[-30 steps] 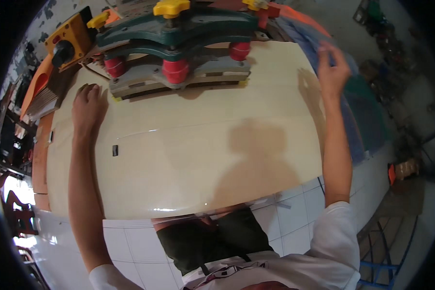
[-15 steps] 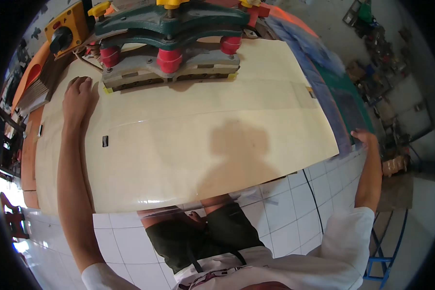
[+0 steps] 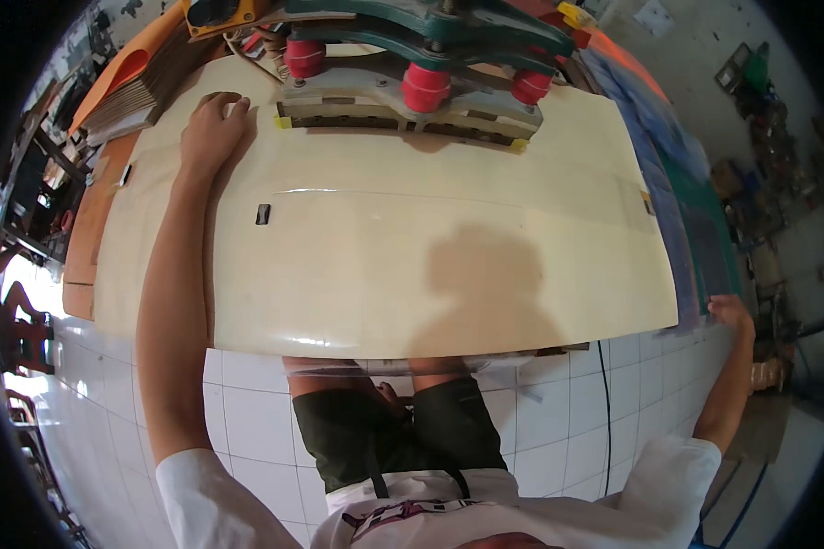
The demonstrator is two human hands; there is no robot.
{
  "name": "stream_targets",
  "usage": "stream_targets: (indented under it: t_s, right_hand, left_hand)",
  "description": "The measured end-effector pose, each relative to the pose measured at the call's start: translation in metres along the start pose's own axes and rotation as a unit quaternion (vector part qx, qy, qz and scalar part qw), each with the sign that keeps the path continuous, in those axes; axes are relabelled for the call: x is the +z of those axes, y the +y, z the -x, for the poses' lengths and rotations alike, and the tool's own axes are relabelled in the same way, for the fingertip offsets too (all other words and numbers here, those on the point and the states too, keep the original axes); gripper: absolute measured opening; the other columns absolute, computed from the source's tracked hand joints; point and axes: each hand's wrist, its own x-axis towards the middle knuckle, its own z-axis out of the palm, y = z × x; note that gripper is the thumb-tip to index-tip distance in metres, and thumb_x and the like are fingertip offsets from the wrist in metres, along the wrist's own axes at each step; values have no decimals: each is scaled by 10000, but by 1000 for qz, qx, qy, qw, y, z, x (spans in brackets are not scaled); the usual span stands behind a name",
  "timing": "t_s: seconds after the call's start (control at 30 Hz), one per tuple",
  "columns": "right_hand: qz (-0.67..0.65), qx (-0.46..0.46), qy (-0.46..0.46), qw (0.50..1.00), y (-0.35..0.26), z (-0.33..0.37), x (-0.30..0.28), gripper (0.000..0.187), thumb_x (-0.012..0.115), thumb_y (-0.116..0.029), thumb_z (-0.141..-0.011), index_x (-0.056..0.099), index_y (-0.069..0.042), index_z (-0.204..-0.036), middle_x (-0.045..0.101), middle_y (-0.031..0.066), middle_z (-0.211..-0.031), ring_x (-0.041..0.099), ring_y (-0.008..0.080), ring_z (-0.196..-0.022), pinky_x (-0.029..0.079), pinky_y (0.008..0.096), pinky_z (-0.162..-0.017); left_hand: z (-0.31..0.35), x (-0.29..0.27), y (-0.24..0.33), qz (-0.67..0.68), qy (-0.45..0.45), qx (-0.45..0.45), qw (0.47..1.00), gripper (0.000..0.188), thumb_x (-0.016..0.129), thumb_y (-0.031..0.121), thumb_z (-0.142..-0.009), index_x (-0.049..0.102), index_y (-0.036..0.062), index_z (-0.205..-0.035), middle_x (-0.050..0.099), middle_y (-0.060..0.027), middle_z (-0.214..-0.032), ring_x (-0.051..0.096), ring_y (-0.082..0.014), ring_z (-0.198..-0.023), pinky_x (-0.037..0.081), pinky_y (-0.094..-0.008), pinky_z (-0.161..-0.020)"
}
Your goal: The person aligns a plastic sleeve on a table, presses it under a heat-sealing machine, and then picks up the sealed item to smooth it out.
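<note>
My left hand (image 3: 212, 133) rests on a large cream sheet (image 3: 357, 274), left of the press. Its fingers lie on the surface, slightly bent, with the thumb apart and nothing held. Out at the right, my right hand (image 3: 731, 311) is at the near corner of the bluish clear plastic sheeting (image 3: 661, 233); its fingertips look closed on that edge, though they are small in view. Above the sheet's far side stands a press (image 3: 430, 37) with green arms, red cylinders and a grey metal bar. A small black patch (image 3: 263, 214) marks the sheet.
An orange-covered stack of brown sheets (image 3: 137, 82) sits at the far left, beside a yellow control box (image 3: 224, 14). A green surface (image 3: 705, 229) lies under the plastic at the right. A black cable (image 3: 604, 412) runs down over the white tiled floor (image 3: 549, 412).
The whole view has shifted, so the press and sheet sit higher and further right in the picture. Both hands keep about the same places relative to the sheet.
</note>
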Motion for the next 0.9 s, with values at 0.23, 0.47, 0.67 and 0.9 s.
stream_targets:
  t_s: [0.23,0.47,0.67,0.9]
  right_hand:
    - [149,-177,201,952,73,-34,-25,47,646,-25,-710,684,-3,-692,667,126,-660,640,203,-598,508,360,-600]
    - [-69,-136,243,958,77,-37,-44,146,577,-35,-811,656,-13,-690,688,97,-735,675,206,-711,521,389,-629]
    - [-135,-147,177,964,105,-64,-68,267,452,-58,-877,696,-20,-774,682,82,-753,643,176,-715,489,361,-623]
    - [-150,-104,170,968,27,-86,-34,240,485,-119,-832,697,-29,-762,654,84,-733,599,195,-678,461,351,-627]
  left_hand:
    - [-1,16,6,36,-1,5,999,424,523,423,-924,689,130,-1181,615,-113,-1282,600,-303,-1158,456,-421,-994]
    - [-1,15,3,14,2,-1,1000,427,524,431,-926,690,129,-1177,616,-112,-1278,599,-301,-1158,456,-419,-993]
    - [-1,19,-2,20,10,3,1000,421,521,424,-932,693,126,-1173,613,-113,-1280,589,-309,-1170,451,-422,-996]
    - [-3,-13,-6,-43,7,14,999,416,521,424,-935,695,125,-1167,613,-118,-1277,591,-311,-1168,451,-419,-993]
